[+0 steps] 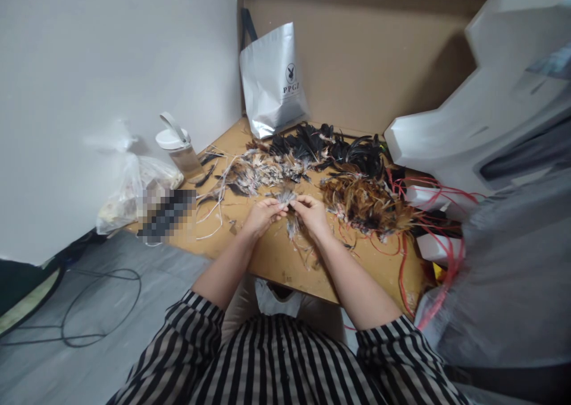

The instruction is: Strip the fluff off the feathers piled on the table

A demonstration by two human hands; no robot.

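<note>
Over the middle of the wooden table, my left hand (pixel 263 216) and my right hand (pixel 311 214) meet, fingertips almost touching. Both pinch a small tuft of greyish feathers (pixel 286 195) between thumb and forefinger. Loose fluffy feathers (pixel 292 226) lie just below the fingers. A pile of brown feathers (pixel 366 203) is close to the right of my right hand. Speckled pale feathers (pixel 263 170) are heaped beyond my hands, and long black feathers (pixel 307 143) lie behind them.
A silver bag (pixel 270 84) stands against the back panel. At left are a lidded bottle (pixel 181 149) and a clear plastic bag (pixel 143 185). Red strings (pixel 404 268) trail at the right by white blocks (pixel 439 247). White cords (pixel 218 206) lie on the table (pixel 272 262).
</note>
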